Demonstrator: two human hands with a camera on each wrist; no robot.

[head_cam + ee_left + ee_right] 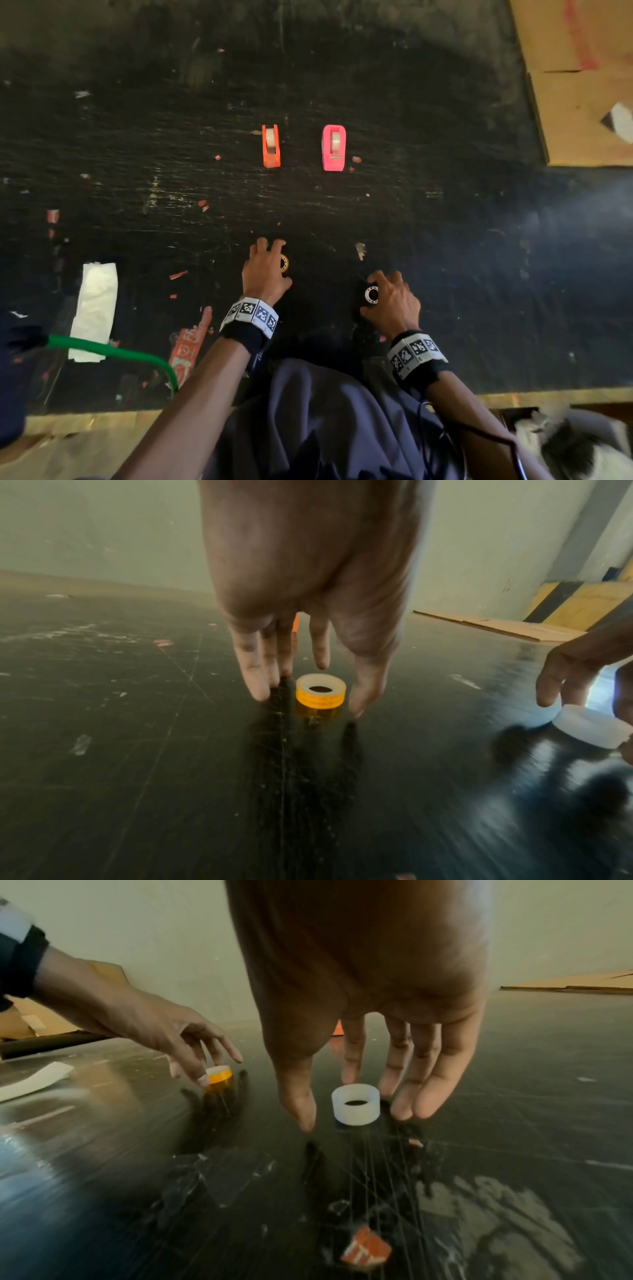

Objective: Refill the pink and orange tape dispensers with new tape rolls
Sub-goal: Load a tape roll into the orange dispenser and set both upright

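On the black table (445, 222) an orange dispenser (271, 146) and a pink dispenser (333, 147) stand side by side at the far middle, each with a pale roll in it. Nearer me, a yellow tape roll (320, 696) lies flat. My left hand (278, 261) hovers over it with straight fingers (255, 680) and thumb spread around it, apart from its sides. A white roll (356, 1108) lies flat to the right. My right hand (369, 294) reaches down around it, fingers (424, 1085) straight; whether they touch it I cannot tell.
A white paper strip (94, 308), a green tube (113, 351) and a torn red label (190, 346) lie at the near left. Cardboard (582, 85) covers the far right corner. Small red scraps dot the surface. The table's front edge (531, 394) runs just below my wrists.
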